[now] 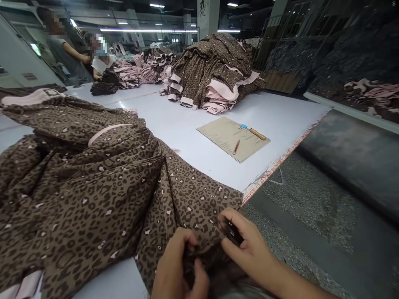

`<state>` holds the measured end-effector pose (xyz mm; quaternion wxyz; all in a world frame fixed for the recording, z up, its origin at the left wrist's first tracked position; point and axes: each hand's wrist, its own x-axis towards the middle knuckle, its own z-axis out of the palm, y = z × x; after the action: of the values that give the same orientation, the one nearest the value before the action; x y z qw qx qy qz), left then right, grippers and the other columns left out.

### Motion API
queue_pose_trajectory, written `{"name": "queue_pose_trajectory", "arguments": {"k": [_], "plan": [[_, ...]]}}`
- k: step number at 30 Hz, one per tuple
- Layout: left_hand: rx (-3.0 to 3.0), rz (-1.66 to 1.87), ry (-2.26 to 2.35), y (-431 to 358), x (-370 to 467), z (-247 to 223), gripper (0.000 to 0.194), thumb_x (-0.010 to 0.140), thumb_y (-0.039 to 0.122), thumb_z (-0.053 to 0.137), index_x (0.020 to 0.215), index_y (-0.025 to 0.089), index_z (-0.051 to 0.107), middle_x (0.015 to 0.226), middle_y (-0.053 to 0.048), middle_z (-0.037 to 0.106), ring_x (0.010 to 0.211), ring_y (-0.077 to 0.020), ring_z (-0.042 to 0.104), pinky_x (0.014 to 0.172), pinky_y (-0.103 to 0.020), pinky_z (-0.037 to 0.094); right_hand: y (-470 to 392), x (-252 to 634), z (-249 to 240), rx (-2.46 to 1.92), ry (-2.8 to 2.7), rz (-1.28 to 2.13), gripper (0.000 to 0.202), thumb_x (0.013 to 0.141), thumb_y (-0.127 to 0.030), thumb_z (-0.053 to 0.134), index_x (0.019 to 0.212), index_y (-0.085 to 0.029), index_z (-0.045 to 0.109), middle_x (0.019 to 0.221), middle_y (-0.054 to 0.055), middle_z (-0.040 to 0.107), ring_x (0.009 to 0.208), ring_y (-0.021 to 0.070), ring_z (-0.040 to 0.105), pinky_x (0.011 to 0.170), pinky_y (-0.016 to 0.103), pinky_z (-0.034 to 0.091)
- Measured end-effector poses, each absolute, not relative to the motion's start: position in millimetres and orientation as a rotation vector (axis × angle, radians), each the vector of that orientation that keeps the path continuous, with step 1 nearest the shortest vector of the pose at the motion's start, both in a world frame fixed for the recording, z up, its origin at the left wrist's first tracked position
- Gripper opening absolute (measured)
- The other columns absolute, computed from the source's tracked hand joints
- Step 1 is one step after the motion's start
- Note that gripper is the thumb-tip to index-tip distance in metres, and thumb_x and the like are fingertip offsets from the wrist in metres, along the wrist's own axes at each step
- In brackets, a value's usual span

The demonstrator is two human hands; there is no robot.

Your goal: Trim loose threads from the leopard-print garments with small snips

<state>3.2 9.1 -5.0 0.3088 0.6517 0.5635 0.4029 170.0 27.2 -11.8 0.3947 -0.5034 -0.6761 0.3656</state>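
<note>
Brown leopard-print fabric (102, 199) with small pale motifs lies in folds over the left and near part of the white table. At its near right edge, by the bottom of the view, both hands grip the cloth. My left hand (181, 265) is closed on a gathered part, thumb and fingers curled around it. Just to the right, my right hand (245, 241) is closed on the fabric edge, with a dark fold of cloth showing between thumb and fingers. Part of the cloth under the hands is in shadow.
A card (218, 137) with a red pencil (236, 147) and a wooden-handled tool (257, 133) lies on the white table (289, 112). Behind is a large fabric pile (212, 62); pink and brown bundles (140, 70) sit further left. Two people stand at the back left.
</note>
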Motion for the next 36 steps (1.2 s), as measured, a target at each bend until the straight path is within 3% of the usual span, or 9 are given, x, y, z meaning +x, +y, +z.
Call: {"name": "queue_pose_trajectory", "arguments": {"k": [4, 14, 23, 29, 36], "plan": [[1.670, 0.808, 1.600, 9.9, 1.3, -12.9, 0.023, 0.070, 0.017, 0.048, 0.091, 0.024, 0.052, 0.062, 0.007, 0.046, 0.057, -0.0160, 0.049, 0.058, -0.026, 0.038, 19.8, 172.1, -6.5, -1.208, -1.859, 0.880, 0.013, 0.082, -0.009, 0.046, 0.082, -0.023, 0.044, 0.076, -0.003, 0.048, 0.066, 0.0131, 0.047, 0.060, 0.023, 0.035], [1.351, 1.140, 1.394, 3.9, 13.9, -11.9, 0.022, 0.070, 0.012, 0.046, 0.085, 0.025, 0.054, 0.068, 0.007, 0.054, 0.065, -0.0116, 0.053, 0.056, -0.021, 0.036, 8.3, 175.1, 4.0, -1.274, -2.044, 0.946, 0.004, 0.085, -0.023, 0.052, 0.081, -0.022, 0.054, 0.067, -0.003, 0.056, 0.060, 0.0135, 0.055, 0.053, 0.023, 0.038], [1.375, 1.183, 1.396, 1.4, 14.0, -14.4, 0.015, 0.074, 0.015, 0.051, 0.084, 0.026, 0.054, 0.067, 0.009, 0.052, 0.058, -0.0095, 0.048, 0.054, -0.019, 0.036, 3.4, 171.2, 5.6, -1.373, -2.066, 0.990, 0.017, 0.093, -0.031, 0.044, 0.085, -0.021, 0.056, 0.067, -0.002, 0.060, 0.061, 0.0150, 0.059, 0.056, 0.024, 0.040], [1.391, 1.183, 1.375, 2.5, 12.6, -16.2, 0.019, 0.073, 0.012, 0.049, 0.084, 0.027, 0.054, 0.066, 0.009, 0.052, 0.059, -0.0096, 0.049, 0.055, -0.017, 0.037, 4.6, 172.1, 5.1, -1.384, -2.068, 1.104, 0.023, 0.094, -0.036, 0.043, 0.081, -0.022, 0.053, 0.066, -0.003, 0.054, 0.059, 0.0137, 0.055, 0.052, 0.024, 0.036], [1.680, 1.111, 1.289, 6.3, 0.5, -17.3, 0.025, 0.074, 0.008, 0.049, 0.089, 0.028, 0.053, 0.066, 0.009, 0.053, 0.056, -0.0101, 0.051, 0.054, -0.017, 0.041, 6.8, 169.9, 5.4, -1.360, -2.114, 1.078, 0.023, 0.096, -0.031, 0.042, 0.081, -0.021, 0.057, 0.067, -0.002, 0.059, 0.059, 0.0131, 0.057, 0.054, 0.023, 0.037]]}}
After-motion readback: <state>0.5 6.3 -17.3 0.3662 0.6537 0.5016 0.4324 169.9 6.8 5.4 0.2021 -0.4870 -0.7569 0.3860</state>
